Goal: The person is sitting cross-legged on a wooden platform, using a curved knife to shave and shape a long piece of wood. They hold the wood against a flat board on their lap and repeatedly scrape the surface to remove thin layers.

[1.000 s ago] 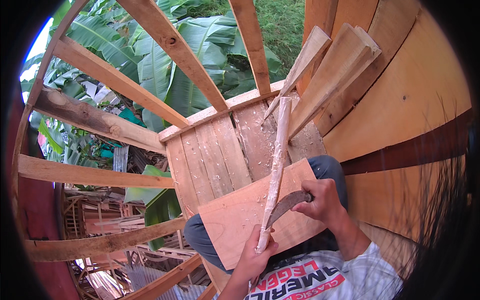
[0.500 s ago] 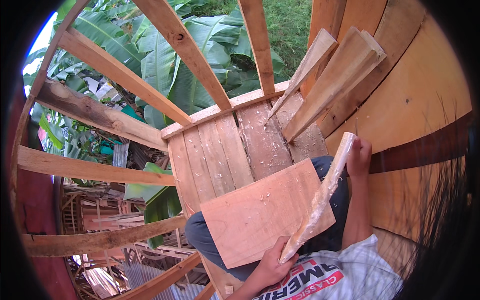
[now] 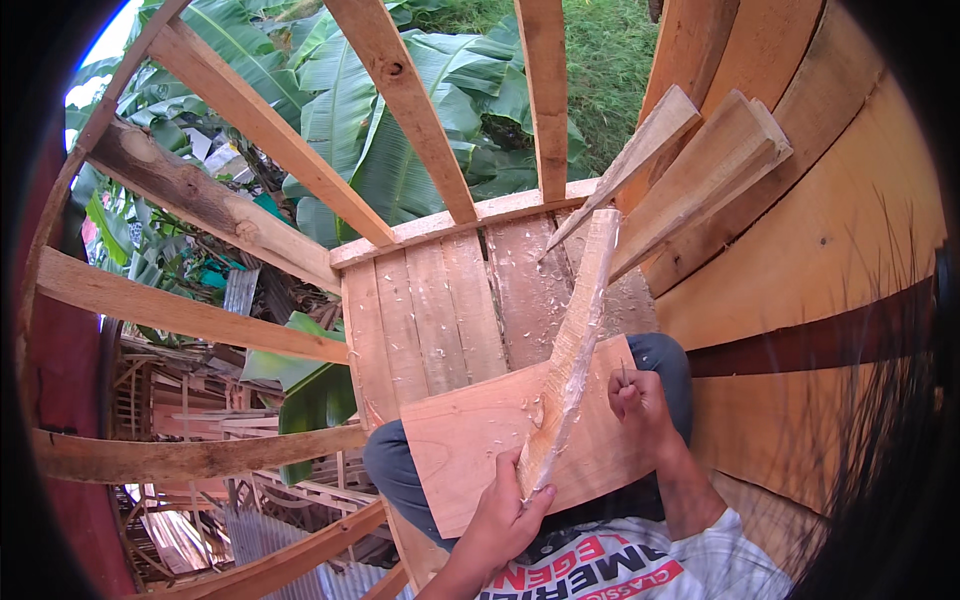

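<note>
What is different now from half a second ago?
The long, pale wooden stick has swung its far end left and forward. The right hand has drawn back from that end, gripping what looks like a thin dark blade. The left hand keeps holding the near end; the flat, reddish-brown wooden board stays across the dark-trousered legs.

The floor [image 3: 430,320] is of wooden planks laid side by side, ending at a raw timber rail [image 3: 470,222]. Spaced wooden beams [image 3: 405,90] fan out beyond it, with broad green leaves [image 3: 350,110] and feathery grass [image 3: 600,110] showing between them. Wide boards [image 3: 800,240] form the right side, crossed by a dark reddish-brown strip [image 3: 820,330]. A dark red panel [image 3: 75,400] stands far left. Below lie corrugated sheeting [image 3: 265,550] and jumbled timber. Daylight enters through the gaps; bright sky [image 3: 105,50] shows upper left.
</note>
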